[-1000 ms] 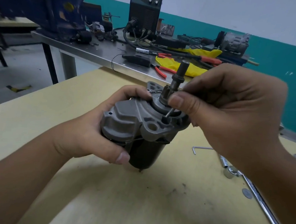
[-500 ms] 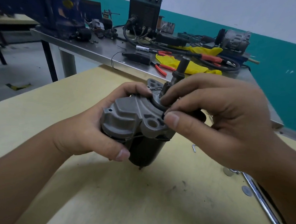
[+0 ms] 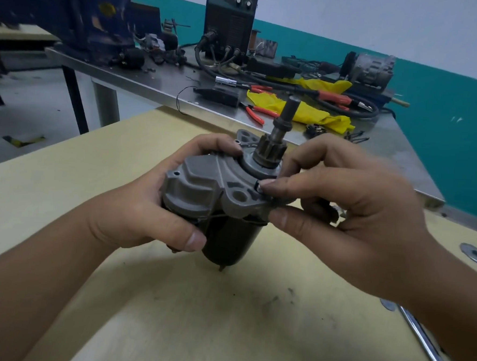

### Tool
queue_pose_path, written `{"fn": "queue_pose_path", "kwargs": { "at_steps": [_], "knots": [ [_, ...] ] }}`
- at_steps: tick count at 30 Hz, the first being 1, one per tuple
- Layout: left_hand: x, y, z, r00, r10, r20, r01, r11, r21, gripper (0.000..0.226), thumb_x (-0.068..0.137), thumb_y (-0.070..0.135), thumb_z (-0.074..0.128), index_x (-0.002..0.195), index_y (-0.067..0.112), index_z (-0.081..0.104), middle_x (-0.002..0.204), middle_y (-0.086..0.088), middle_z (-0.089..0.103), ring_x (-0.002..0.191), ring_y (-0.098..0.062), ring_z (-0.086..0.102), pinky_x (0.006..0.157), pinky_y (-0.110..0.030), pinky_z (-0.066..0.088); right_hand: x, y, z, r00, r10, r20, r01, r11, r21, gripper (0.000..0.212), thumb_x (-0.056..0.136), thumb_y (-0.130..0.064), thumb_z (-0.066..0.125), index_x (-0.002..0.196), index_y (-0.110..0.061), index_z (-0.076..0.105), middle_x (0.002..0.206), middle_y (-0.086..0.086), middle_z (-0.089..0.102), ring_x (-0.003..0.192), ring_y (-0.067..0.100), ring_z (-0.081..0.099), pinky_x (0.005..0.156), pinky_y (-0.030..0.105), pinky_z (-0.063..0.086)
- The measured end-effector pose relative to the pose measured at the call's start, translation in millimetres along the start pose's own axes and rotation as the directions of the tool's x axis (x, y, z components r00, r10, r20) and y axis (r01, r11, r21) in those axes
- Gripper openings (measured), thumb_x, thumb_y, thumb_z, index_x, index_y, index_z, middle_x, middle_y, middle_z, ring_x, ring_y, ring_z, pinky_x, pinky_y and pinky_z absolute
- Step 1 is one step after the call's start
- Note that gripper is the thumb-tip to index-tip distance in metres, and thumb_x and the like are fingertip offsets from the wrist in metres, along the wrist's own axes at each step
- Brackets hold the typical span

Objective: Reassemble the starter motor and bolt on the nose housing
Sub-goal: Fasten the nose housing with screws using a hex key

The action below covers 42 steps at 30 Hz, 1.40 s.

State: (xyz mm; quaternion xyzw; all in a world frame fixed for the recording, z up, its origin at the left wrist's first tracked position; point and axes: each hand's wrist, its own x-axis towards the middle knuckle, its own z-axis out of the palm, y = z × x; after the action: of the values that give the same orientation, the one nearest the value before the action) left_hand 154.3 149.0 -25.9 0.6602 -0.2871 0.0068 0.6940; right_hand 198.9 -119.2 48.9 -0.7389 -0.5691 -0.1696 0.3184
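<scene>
Scuffed pale-yellow tabletop [image 3: 195,322] fills the near part of my view, with a chrome wrench handle [image 3: 428,351] lying at its right edge and a flat metal washer [image 3: 475,254] beyond it. Above the tabletop I see the grey cast-aluminium and black cylindrical starter motor [image 3: 217,195] held roughly upright, its toothed pinion and dark shaft [image 3: 276,143] pointing up and away. My left hand [image 3: 146,202] grips the starter motor from the left, fingers curled over the top of the housing, thumb low against the black body. My right hand [image 3: 350,212] pinches at the housing's right edge, one fingertip on a small dark bolt head [image 3: 259,185], thumb beneath the flange. Farther back stands a steel workbench [image 3: 154,83] carrying red-handled pliers [image 3: 254,113], a crumpled yellow cloth [image 3: 314,112], black cables and a dark boxy machine [image 3: 230,18].
</scene>
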Motion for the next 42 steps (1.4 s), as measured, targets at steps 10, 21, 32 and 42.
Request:
{"fn": "queue_pose_path", "kwargs": {
  "at_steps": [10,21,32,42],
  "knots": [
    [8.5,6.1,21.5,0.996,0.037,-0.083,-0.042,0.997,-0.058,0.08,0.061,-0.007,0.071,0.132,0.024,0.051,0.137,-0.01,0.057,0.127,-0.038,0.059,0.099,-0.041,0.054,-7.0,1.1,8.8,0.992,0.049,-0.114,-0.064,0.989,-0.131,0.03,0.085,-0.014,0.077,0.115,-0.008,0.077,0.104,0.005,0.061,0.087,-0.005,0.052,0.076,0.009,0.043],
    [27.0,-16.9,63.8,0.928,0.183,-0.324,-0.153,0.982,0.114,0.08,0.054,0.011,0.081,0.124,0.041,0.057,0.135,0.003,0.063,0.123,-0.029,0.065,0.099,-0.052,0.056,-19.9,10.9,-43.0,0.936,0.33,-0.122,-0.342,0.935,-0.097,0.014,0.088,-0.026,0.08,0.101,-0.021,0.077,0.084,-0.007,0.07,0.063,0.008,0.061,0.056,0.021,0.049],
    [49.9,-31.9,61.5,0.952,0.211,-0.22,-0.203,0.977,0.06,0.077,0.063,0.019,0.086,0.129,0.041,0.054,0.141,0.0,0.059,0.127,-0.029,0.062,0.1,-0.051,0.055,-142.6,24.5,-80.0,0.311,0.918,0.245,-0.679,0.396,-0.618,0.035,0.068,-0.06,0.085,0.079,-0.029,0.072,0.077,-0.01,0.069,0.072,0.003,0.065,0.067,0.028,0.058],
    [73.3,-41.1,58.6,0.968,0.216,-0.128,-0.224,0.974,-0.045,0.074,0.064,0.009,0.077,0.128,0.037,0.056,0.138,0.0,0.06,0.124,-0.028,0.064,0.094,-0.036,0.057,-184.3,-10.3,-84.8,0.419,0.655,0.629,-0.587,0.724,-0.363,0.046,0.067,-0.059,0.082,0.109,-0.052,0.064,0.117,-0.024,0.05,0.108,-0.004,0.052,0.085,0.024,0.049]
  ]
}}
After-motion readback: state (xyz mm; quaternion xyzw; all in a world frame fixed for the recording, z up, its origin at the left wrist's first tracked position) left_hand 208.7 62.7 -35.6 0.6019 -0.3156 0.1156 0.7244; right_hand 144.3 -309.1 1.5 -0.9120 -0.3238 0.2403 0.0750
